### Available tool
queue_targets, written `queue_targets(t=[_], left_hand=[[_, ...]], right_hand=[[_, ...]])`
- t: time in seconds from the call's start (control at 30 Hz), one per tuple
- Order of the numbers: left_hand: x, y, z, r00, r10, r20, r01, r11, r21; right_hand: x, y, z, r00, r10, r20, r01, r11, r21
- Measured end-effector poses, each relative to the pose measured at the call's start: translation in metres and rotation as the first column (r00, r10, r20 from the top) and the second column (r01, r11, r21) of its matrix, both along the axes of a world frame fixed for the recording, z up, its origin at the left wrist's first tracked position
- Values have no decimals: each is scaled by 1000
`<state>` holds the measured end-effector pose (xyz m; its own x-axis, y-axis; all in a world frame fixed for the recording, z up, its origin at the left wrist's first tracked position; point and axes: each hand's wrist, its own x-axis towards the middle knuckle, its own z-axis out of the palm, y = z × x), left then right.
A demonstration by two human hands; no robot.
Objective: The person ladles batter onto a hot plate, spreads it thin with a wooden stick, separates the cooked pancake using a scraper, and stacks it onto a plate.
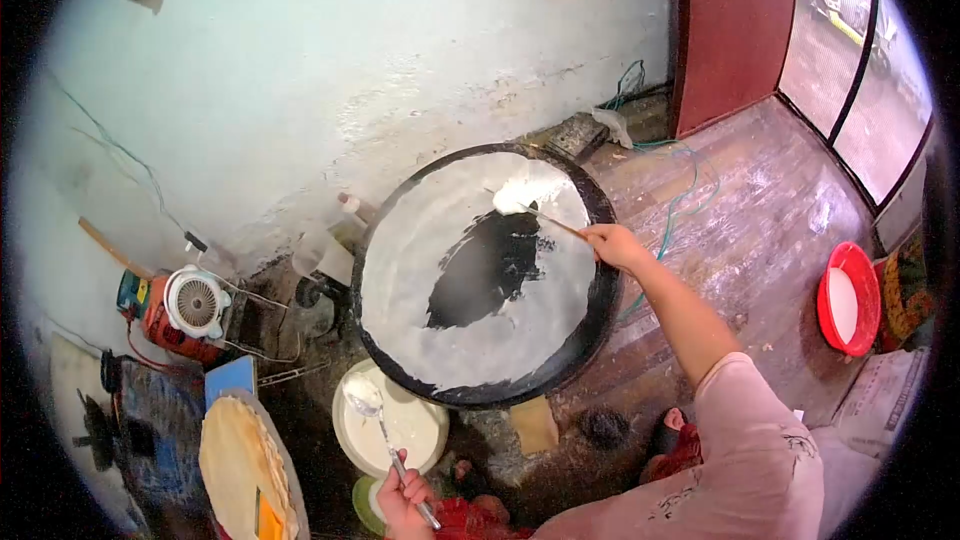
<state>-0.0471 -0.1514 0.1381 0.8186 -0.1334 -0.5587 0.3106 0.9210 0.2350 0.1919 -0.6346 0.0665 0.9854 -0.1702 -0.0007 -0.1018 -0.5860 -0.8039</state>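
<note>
A large round black griddle carries a thin white layer of batter, with a dark bare patch in its middle. My right hand is closed round the thin handle of a batter spreader, reaching over the griddle's right side. A white blob of batter covers the spreader's head. Low in the view, my left hand grips a metal ladle. The ladle's bowl, coated with batter, is above a white bucket of batter beside the griddle's near edge.
Left of the bucket lies a stack of thin round flatbreads. A small blower stands near the wall. On the right, a red basin with something white inside rests on the floor. A green cable runs along the floor behind my right arm.
</note>
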Motion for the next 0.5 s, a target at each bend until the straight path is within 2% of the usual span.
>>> queue_targets(t=[0.03,0.07,0.1,0.17,0.2,0.23,0.33,0.4,0.47,0.5], left_hand=[[-1,-1,4,991,50,-124,-48,999,19],[-5,1,4,992,56,-116,-54,998,17],[-7,3,1,992,51,-113,-46,998,50],[-11,5,-3,995,42,-88,-36,997,69],[-13,1,5,995,46,-88,-40,997,70],[-12,-4,13,992,73,-102,-66,995,69],[-17,-2,18,989,93,-112,-93,996,12],[-21,0,18,995,76,-65,-76,997,13],[-24,0,19,998,54,-35,-52,997,63],[-26,1,21,1000,30,-7,-29,992,119]], right_hand=[[3,-4,-8,995,-101,15,101,995,-3],[1,1,0,980,-198,30,198,980,-2],[-5,12,11,974,-227,-19,225,972,-63],[-4,41,-1,981,-195,-16,193,978,-85],[-9,59,12,985,-170,-20,167,980,-107],[-18,72,26,984,-120,-135,97,981,-169],[-38,74,34,992,-86,-88,65,973,-220],[-55,56,49,983,-151,-101,119,955,-271],[-65,38,36,842,-521,-141,477,840,-260],[-67,43,25,842,-521,-141,476,840,-260]])
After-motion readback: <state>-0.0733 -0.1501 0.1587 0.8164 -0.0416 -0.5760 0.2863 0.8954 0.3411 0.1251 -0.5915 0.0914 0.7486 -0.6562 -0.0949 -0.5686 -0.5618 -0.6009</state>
